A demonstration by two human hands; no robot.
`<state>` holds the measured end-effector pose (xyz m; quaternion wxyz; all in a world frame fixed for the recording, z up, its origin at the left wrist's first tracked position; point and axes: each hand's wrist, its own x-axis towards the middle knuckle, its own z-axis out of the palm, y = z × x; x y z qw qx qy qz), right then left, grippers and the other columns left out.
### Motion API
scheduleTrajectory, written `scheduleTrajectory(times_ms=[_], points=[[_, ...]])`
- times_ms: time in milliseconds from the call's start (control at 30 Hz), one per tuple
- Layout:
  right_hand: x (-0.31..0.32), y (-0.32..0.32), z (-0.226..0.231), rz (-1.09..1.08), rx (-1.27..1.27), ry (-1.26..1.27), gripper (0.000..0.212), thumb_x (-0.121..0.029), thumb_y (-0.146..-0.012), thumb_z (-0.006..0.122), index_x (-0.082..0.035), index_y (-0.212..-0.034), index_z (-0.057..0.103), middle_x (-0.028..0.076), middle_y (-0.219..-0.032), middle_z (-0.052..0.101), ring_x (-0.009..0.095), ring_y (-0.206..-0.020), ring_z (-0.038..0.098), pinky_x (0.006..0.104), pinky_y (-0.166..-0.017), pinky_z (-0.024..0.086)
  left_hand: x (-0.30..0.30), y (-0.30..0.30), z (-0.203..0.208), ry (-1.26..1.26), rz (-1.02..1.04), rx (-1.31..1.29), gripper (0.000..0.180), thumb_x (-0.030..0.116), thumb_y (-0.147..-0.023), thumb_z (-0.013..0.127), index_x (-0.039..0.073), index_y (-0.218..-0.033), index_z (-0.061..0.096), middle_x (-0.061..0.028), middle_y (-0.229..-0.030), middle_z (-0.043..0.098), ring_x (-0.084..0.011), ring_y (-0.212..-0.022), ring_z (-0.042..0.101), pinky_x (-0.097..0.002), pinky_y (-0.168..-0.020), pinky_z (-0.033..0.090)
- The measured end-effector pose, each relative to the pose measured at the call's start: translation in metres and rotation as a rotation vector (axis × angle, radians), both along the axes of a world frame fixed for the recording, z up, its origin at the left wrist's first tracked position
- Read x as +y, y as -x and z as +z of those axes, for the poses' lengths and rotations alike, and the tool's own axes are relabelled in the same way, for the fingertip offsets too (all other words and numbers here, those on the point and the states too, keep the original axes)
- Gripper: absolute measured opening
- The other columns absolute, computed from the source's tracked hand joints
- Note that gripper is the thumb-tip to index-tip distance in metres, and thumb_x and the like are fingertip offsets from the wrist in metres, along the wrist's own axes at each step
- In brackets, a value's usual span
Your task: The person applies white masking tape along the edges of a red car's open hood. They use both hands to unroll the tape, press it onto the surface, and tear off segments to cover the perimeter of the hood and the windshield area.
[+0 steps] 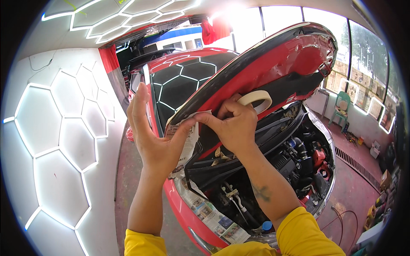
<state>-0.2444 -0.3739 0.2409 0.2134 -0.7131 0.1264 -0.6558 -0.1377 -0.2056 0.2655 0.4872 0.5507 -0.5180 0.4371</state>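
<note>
We spread our left hand (pixel 156 143) against one newspaper sheet (pixel 189 146) slanting lengthwise down-left, our right hand (pixel 238 126) gripping one tape roll (pixel 253 96).

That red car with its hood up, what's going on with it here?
Someone in a yellow top is working with both bare hands at the edge of the raised hood of the red car. The right hand holds a roll of tape. The left hand is spread open, its thumb close to the right one near the top of some newspaper. More printed paper lies along the fender, beside the open engine bay.
</note>
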Motion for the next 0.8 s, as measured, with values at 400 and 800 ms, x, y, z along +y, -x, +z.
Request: scheduleTrajectory(times_ms=[400, 800], points=[[-0.021, 0.015, 0.013, 0.098, 0.092, -0.154, 0.057, -0.054, -0.072, 0.100, -0.005, -0.069, 0.071, 0.006, -0.059, 0.063, 0.021, -0.053, 0.059, 0.0397, -0.054, 0.045, 0.004, 0.006, 0.005, 0.034, -0.047, 0.032, 0.102, 0.011, -0.083, 0.091, 0.006, -0.170, 0.037, -0.0204, -0.149, 0.057, -0.0373, -0.137, 0.058, -0.0519, -0.118, 0.043], [0.052, 0.148, -0.172, 0.013, 0.431, -0.244, 0.024, -0.030, -0.094, 0.086, -0.008, -0.098, 0.077, 0.005, -0.070, 0.059, 0.020, -0.063, 0.059, 0.0373, -0.060, 0.046, 0.107, 0.015, -0.098, 0.277, -0.023, 0.486, 0.065, 0.012, -0.096, 0.084, 0.002, -0.154, 0.055, -0.0117, -0.140, 0.066, -0.0243, -0.135, 0.060, -0.0412, -0.112, 0.044]])
